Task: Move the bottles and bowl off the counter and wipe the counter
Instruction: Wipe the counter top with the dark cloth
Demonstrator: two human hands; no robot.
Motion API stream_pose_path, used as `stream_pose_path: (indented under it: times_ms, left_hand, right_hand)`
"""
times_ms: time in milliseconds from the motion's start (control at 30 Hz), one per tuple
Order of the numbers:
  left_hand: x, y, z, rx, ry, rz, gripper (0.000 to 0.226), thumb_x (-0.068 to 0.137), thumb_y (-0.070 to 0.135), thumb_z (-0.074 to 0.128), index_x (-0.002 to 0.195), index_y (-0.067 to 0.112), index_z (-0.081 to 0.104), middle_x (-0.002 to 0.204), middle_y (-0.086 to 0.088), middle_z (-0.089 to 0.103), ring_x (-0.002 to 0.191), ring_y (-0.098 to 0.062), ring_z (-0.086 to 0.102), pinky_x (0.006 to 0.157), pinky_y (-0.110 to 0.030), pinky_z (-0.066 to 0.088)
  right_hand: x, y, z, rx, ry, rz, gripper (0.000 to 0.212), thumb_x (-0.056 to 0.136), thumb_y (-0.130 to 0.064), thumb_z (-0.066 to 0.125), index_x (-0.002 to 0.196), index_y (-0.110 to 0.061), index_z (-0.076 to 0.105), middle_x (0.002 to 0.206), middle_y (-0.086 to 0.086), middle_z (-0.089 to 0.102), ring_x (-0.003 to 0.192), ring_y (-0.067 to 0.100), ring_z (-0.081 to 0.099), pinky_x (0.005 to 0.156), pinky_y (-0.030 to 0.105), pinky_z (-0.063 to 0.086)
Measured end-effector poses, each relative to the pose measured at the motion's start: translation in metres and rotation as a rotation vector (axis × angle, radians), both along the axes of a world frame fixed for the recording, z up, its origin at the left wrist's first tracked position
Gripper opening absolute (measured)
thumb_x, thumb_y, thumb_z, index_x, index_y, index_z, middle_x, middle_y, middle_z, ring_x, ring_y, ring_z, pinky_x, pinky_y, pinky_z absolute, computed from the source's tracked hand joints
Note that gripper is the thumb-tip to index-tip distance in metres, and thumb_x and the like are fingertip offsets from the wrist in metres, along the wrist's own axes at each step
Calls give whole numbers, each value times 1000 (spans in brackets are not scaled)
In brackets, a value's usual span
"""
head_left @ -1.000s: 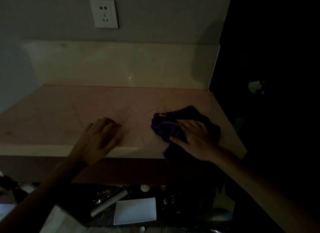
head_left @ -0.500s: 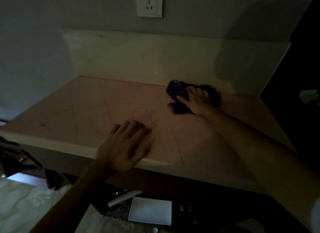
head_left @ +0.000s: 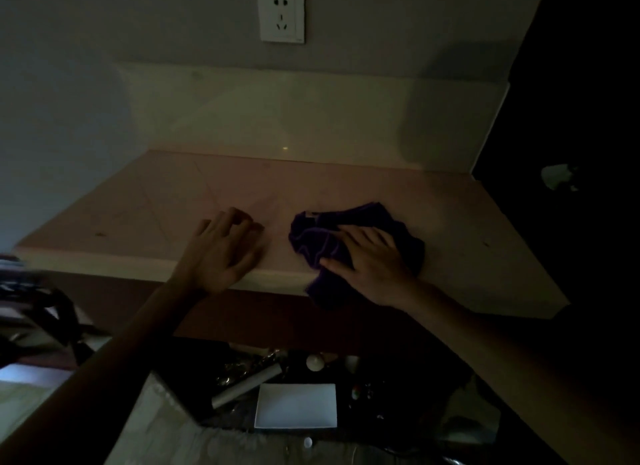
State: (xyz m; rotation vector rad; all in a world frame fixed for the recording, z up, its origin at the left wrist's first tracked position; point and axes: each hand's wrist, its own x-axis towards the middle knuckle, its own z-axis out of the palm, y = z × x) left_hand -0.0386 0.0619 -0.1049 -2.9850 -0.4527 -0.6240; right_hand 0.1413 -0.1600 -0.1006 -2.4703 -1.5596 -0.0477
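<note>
Two hands, purple cloth occupy the counter.

No text, label or number is legible in this dim view.

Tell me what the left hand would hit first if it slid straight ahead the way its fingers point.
Nothing on the counter, it seems. The left hand points up and slightly right, passing left of the cloth. It would likely meet the backsplash first.

Open counter behind both hands, backsplash beyond.
</note>
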Motion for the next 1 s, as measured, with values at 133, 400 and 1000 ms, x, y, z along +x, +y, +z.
stream_pose_path:
  times_ms: [133, 400, 1000]
  left_hand:
    - [-12, 25, -1, 46, 60, 47, 56, 94, 56, 30, 128, 22, 59, 124, -2, 55, 103, -24, 58, 80, -36, 39]
    - [-13, 36, -5, 60, 66, 63, 46, 93, 48, 42, 128, 24, 60, 124, 0, 58, 99, -22, 57, 79, -35, 38]
    - [-50, 63, 4, -67, -94, 21, 44, 88, 41, 35, 117, 18, 59, 119, -2, 53, 102, -24, 55, 78, -35, 36]
  right_hand:
    - [38, 61, 0, -38, 9, 8, 82, 82, -79, 14, 148, -30, 26, 156, -5, 29, 142, 20, 26, 117, 40, 16]
    - [111, 220, 7, -52, 52, -31, 72, 91, -68, 26, 148, -23, 27, 154, 3, 30, 140, 26, 28, 113, 43, 17]
    - [-60, 82, -1, -7, -32, 99, 70, 89, -69, 12, 144, -31, 32, 154, -9, 29, 142, 14, 24, 120, 39, 11]
